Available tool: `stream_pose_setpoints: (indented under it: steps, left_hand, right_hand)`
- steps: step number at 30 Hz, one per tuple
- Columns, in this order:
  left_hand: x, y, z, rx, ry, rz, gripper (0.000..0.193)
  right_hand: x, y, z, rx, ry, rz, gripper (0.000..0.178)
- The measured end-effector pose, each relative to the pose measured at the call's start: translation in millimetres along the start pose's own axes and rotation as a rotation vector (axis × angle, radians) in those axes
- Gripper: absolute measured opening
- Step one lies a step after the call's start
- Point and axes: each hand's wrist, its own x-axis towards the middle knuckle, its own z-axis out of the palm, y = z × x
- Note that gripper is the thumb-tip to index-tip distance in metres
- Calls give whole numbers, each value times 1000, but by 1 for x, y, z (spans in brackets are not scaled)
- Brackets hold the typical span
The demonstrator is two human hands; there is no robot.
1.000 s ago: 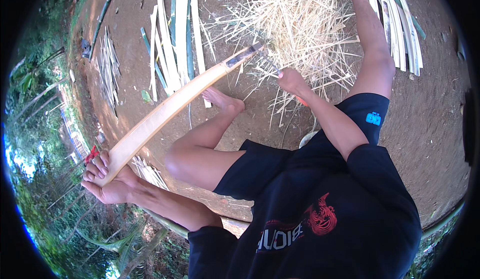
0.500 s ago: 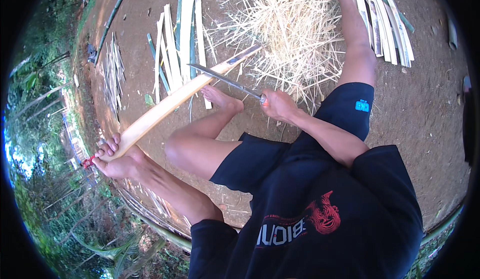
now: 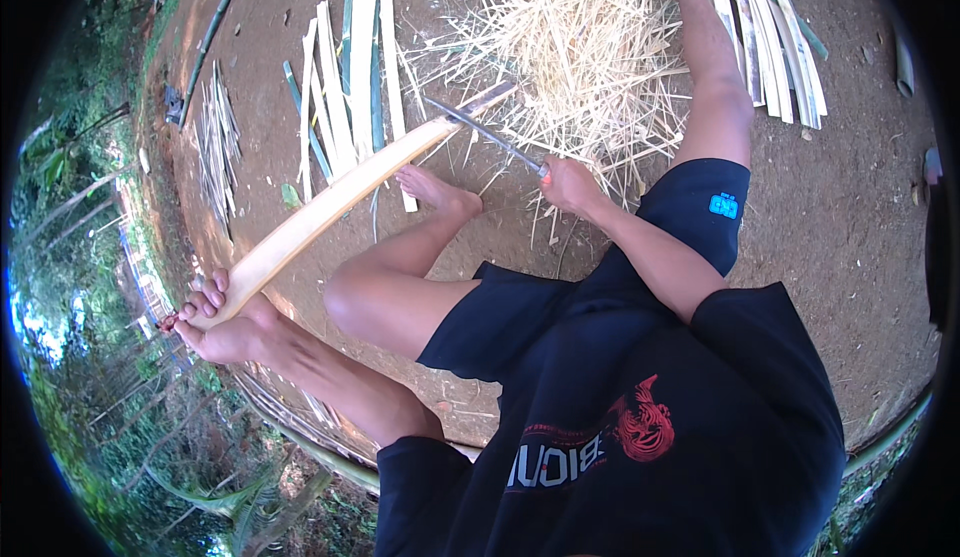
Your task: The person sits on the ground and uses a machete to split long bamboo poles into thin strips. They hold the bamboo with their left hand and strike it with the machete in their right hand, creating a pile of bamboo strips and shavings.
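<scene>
The left hand (image 3: 232,329) is clamped around the near end of a long, gently curved strip of smooth, pale bamboo (image 3: 330,207), which slants forward and rightward from the palm to a dark-stained far end. Beyond it lie straight, flat slats (image 3: 362,77), some green. A slim metal knife (image 3: 500,143) crosses the strip near that dark end, its handle clenched in the right hand (image 3: 572,187), near a tangled heap of thin, dry shavings (image 3: 580,47).

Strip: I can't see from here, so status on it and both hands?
Left hand gripping strip at one end. Right hand holding knife, blade crossing strip near dark other end; contact unclear. Maybe in the way: shavings heap near that end.
</scene>
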Motion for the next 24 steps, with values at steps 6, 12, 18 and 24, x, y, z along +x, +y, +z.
stream_pose_setpoints:
  steps: [6, 12, 18, 24]
  left_hand:
    - [31, 3, -15, 42, 9, -21, 31]
    - [45, -2, -10, 26, 50, -37, 29]
    - [69, -11, -16, 4, -76, -112, 30]
    - [92, -32, 3, 114, 147, -110, 24]
  right_hand:
    - [23, 11, 1, 1, -2, 17, 21]
    - [50, 50, 11, -65, -52, 166, 30]
    - [87, 90, -1, -149, -22, 317, 28]
    - [91, 90, -24, -120, -78, 341, 29]
